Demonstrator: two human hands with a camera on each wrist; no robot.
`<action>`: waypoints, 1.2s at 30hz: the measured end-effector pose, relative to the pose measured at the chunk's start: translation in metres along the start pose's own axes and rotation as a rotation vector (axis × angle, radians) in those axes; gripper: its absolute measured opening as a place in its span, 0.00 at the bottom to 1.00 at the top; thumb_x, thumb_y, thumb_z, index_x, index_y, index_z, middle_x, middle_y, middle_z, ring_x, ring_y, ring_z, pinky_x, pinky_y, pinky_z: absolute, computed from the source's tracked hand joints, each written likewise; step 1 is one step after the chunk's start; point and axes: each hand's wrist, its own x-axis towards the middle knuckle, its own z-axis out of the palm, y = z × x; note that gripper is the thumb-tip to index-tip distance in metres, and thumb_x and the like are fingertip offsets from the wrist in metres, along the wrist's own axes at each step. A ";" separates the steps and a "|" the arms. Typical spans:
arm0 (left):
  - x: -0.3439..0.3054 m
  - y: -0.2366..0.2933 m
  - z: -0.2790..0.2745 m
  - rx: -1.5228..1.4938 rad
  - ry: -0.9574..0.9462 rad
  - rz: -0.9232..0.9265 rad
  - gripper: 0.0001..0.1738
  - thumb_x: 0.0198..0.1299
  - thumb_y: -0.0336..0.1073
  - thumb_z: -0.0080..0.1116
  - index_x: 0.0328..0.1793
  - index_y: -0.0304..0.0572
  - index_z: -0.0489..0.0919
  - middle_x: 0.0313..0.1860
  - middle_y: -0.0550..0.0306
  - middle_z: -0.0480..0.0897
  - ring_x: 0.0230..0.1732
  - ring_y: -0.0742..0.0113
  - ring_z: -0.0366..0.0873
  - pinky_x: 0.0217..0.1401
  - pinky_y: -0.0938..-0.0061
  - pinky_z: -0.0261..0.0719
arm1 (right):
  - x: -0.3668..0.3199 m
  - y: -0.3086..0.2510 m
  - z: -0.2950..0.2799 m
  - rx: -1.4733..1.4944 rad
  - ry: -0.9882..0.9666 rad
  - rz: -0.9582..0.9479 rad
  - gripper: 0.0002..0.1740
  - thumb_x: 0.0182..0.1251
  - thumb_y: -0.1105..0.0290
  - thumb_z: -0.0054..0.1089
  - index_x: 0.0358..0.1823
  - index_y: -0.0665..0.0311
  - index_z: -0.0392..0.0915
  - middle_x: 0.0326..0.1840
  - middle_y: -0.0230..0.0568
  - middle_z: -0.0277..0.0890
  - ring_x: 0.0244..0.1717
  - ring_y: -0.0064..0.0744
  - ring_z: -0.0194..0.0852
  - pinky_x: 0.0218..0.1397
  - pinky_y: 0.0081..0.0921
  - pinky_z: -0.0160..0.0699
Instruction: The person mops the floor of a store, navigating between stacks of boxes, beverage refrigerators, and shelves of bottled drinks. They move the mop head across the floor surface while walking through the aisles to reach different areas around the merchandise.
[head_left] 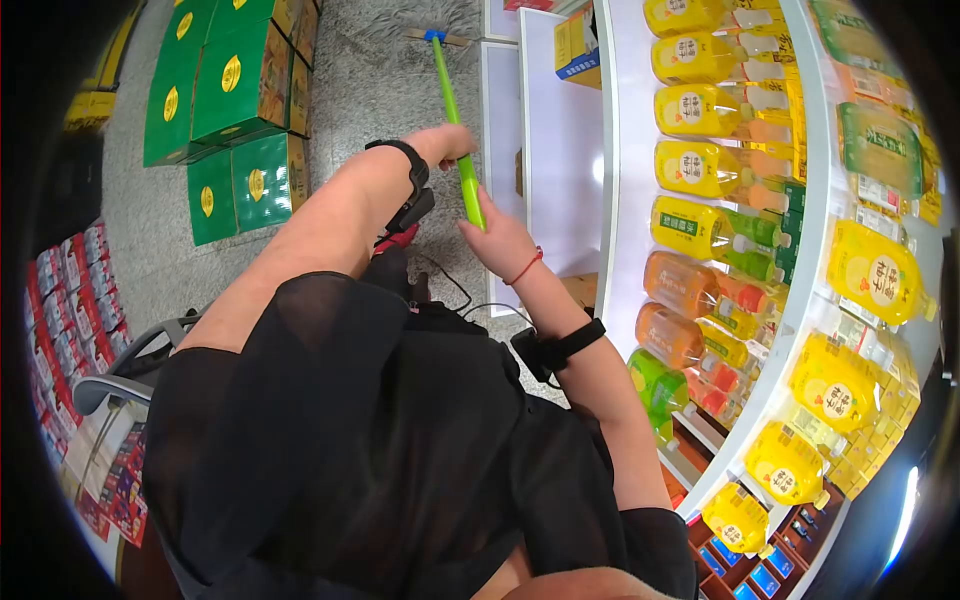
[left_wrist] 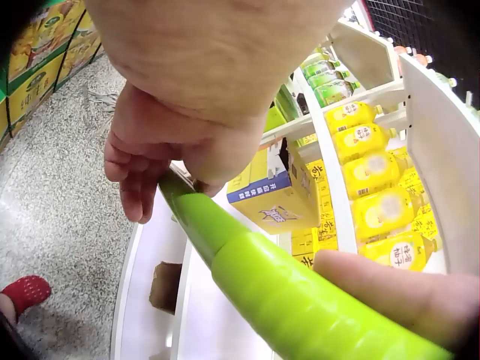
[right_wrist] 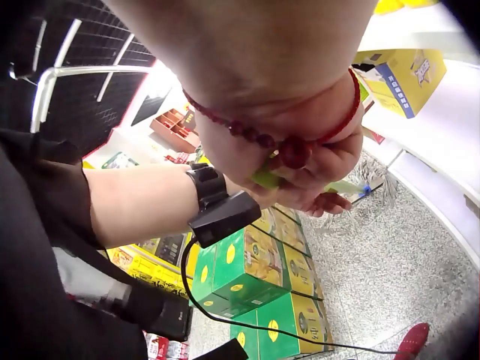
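Both hands hold a mop by its bright green handle (head_left: 449, 90). The left hand (head_left: 447, 143) grips the shaft farther down, its fingers curled round it in the left wrist view. Higher up, the right hand (head_left: 503, 242), with a red bracelet at the wrist, grips the thick ribbed end (left_wrist: 300, 300), its thumb lying along the green grip. At the far end of the shaft, a blue joint (head_left: 435, 36) meets the grey stringy mop head (head_left: 400, 22), which lies on the speckled floor near the foot of the white shelf.
Green cartons (head_left: 235, 85) stand stacked on the left. On the right, a white shelf unit (head_left: 625, 190) holds rows of yellow and orange drink bottles (head_left: 690, 110). A yellow-blue box (head_left: 578, 45) sits on a lower shelf. A grey chair (head_left: 95, 390) is at lower left; a cable (right_wrist: 300, 341) hangs nearby.
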 end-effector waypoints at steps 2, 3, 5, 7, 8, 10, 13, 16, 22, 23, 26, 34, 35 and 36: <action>-0.003 -0.002 0.008 0.008 -0.023 0.004 0.25 0.58 0.49 0.52 0.37 0.26 0.76 0.26 0.45 0.78 0.16 0.60 0.77 0.19 0.71 0.79 | -0.012 0.007 0.001 -0.002 -0.024 0.028 0.39 0.57 0.54 0.48 0.68 0.59 0.48 0.31 0.61 0.75 0.35 0.59 0.75 0.40 0.47 0.73; -0.002 -0.005 0.016 0.026 -0.040 0.005 0.26 0.56 0.50 0.55 0.37 0.26 0.77 0.25 0.46 0.78 0.17 0.60 0.76 0.18 0.71 0.78 | -0.020 0.013 0.004 0.008 -0.037 0.035 0.39 0.57 0.54 0.48 0.68 0.58 0.48 0.32 0.61 0.75 0.35 0.59 0.75 0.40 0.46 0.72; -0.002 -0.011 0.031 0.051 -0.060 0.011 0.28 0.54 0.52 0.57 0.37 0.26 0.77 0.24 0.46 0.78 0.17 0.60 0.76 0.18 0.71 0.78 | -0.041 0.022 0.011 0.021 -0.042 0.045 0.39 0.57 0.54 0.48 0.69 0.56 0.48 0.33 0.61 0.75 0.36 0.59 0.74 0.41 0.46 0.72; -0.020 -0.011 0.049 0.164 -0.150 0.011 0.30 0.51 0.53 0.60 0.36 0.25 0.76 0.23 0.46 0.77 0.19 0.61 0.77 0.17 0.72 0.78 | -0.069 0.025 0.017 -0.001 -0.060 0.017 0.39 0.57 0.54 0.49 0.69 0.55 0.48 0.34 0.62 0.75 0.37 0.59 0.74 0.42 0.46 0.72; -0.031 -0.012 0.062 0.163 -0.150 0.013 0.30 0.51 0.53 0.60 0.36 0.25 0.76 0.23 0.46 0.77 0.19 0.61 0.77 0.17 0.72 0.78 | -0.086 0.027 0.019 0.013 -0.086 0.042 0.39 0.57 0.54 0.49 0.69 0.55 0.48 0.34 0.62 0.75 0.36 0.60 0.74 0.41 0.46 0.71; -0.054 -0.011 0.082 0.251 -0.236 0.034 0.32 0.52 0.57 0.56 0.44 0.29 0.75 0.27 0.47 0.78 0.20 0.60 0.78 0.23 0.67 0.76 | -0.120 0.035 0.024 0.003 -0.124 0.043 0.39 0.58 0.54 0.49 0.69 0.54 0.47 0.32 0.62 0.75 0.36 0.61 0.73 0.41 0.46 0.71; -0.085 -0.003 0.118 0.342 -0.437 0.068 0.35 0.52 0.62 0.53 0.48 0.34 0.75 0.29 0.47 0.80 0.23 0.60 0.79 0.27 0.66 0.76 | -0.175 0.056 0.029 0.074 -0.138 0.005 0.38 0.59 0.52 0.48 0.69 0.52 0.48 0.32 0.62 0.75 0.35 0.60 0.74 0.41 0.46 0.70; -0.109 0.011 0.152 0.465 -0.575 0.043 0.36 0.52 0.65 0.50 0.51 0.38 0.75 0.36 0.46 0.82 0.29 0.61 0.81 0.34 0.67 0.75 | -0.230 0.060 0.018 0.086 -0.139 0.119 0.36 0.59 0.51 0.49 0.68 0.50 0.52 0.33 0.61 0.75 0.37 0.59 0.74 0.42 0.43 0.71; -0.126 0.021 0.184 0.465 -0.810 0.085 0.32 0.59 0.62 0.44 0.55 0.42 0.74 0.34 0.49 0.82 0.29 0.62 0.81 0.28 0.69 0.72 | -0.293 0.065 0.007 0.140 -0.065 0.145 0.35 0.55 0.56 0.54 0.66 0.49 0.58 0.38 0.58 0.76 0.41 0.56 0.74 0.46 0.39 0.72; -0.121 0.018 0.185 0.464 -0.808 0.087 0.32 0.59 0.62 0.44 0.55 0.42 0.74 0.34 0.49 0.82 0.29 0.62 0.81 0.28 0.69 0.72 | -0.294 0.062 0.005 0.124 -0.081 0.157 0.35 0.54 0.57 0.55 0.66 0.49 0.58 0.38 0.58 0.76 0.41 0.55 0.74 0.46 0.39 0.72; -0.111 0.007 0.178 0.394 -0.774 0.080 0.31 0.61 0.59 0.43 0.62 0.45 0.68 0.40 0.46 0.81 0.31 0.61 0.81 0.29 0.69 0.73 | -0.287 0.058 0.001 0.086 -0.073 0.118 0.35 0.53 0.58 0.57 0.65 0.49 0.59 0.38 0.57 0.76 0.40 0.54 0.75 0.45 0.38 0.72; -0.072 -0.010 0.131 0.173 -0.638 0.069 0.29 0.64 0.55 0.40 0.66 0.52 0.60 0.37 0.46 0.78 0.33 0.58 0.78 0.33 0.65 0.76 | -0.211 0.046 -0.025 0.040 -0.095 0.107 0.34 0.52 0.60 0.58 0.64 0.49 0.61 0.31 0.57 0.76 0.35 0.54 0.75 0.40 0.37 0.73; -0.055 -0.018 0.124 0.167 -0.637 0.066 0.29 0.64 0.55 0.40 0.66 0.52 0.60 0.37 0.46 0.78 0.33 0.58 0.78 0.33 0.65 0.76 | -0.196 0.043 -0.028 0.039 -0.101 0.105 0.34 0.52 0.60 0.58 0.64 0.49 0.61 0.31 0.57 0.76 0.35 0.54 0.75 0.40 0.37 0.73; -0.043 -0.025 0.113 0.108 -0.579 0.094 0.29 0.63 0.55 0.40 0.66 0.52 0.60 0.38 0.45 0.77 0.33 0.57 0.78 0.33 0.63 0.76 | -0.178 0.037 -0.032 0.039 -0.096 0.085 0.35 0.52 0.59 0.58 0.64 0.49 0.61 0.30 0.57 0.76 0.34 0.54 0.75 0.39 0.37 0.73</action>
